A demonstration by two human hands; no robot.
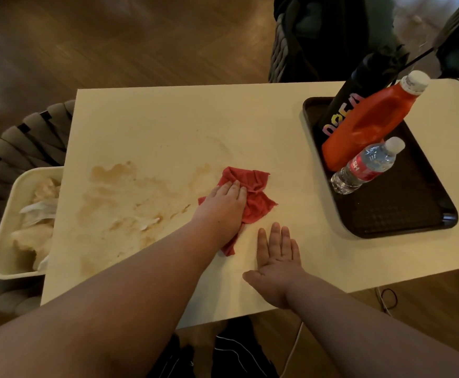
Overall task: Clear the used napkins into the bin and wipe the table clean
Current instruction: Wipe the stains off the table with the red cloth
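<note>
My left hand (pixel 223 207) presses flat on a crumpled red cloth (pixel 253 192) in the middle of the cream table (pixel 168 118). Brown smears and wet streaks (pixel 124 197) spread over the table to the left of the cloth. My right hand (pixel 277 257) lies flat on the table, fingers apart and holding nothing, just right of the cloth's lower tail. A cream bin (pixel 5 227) sits at the table's left edge, below its level, with crumpled used napkins (pixel 40 214) inside.
A dark brown tray (pixel 402 214) at the right holds a black bottle (pixel 345 105), an orange-red bottle (pixel 370 124) and a small water bottle (pixel 364 167). Woven grey chairs stand at the left (pixel 18 140) and the far side (pixel 285 50). A cable (pixel 386 298) hangs off the near right edge.
</note>
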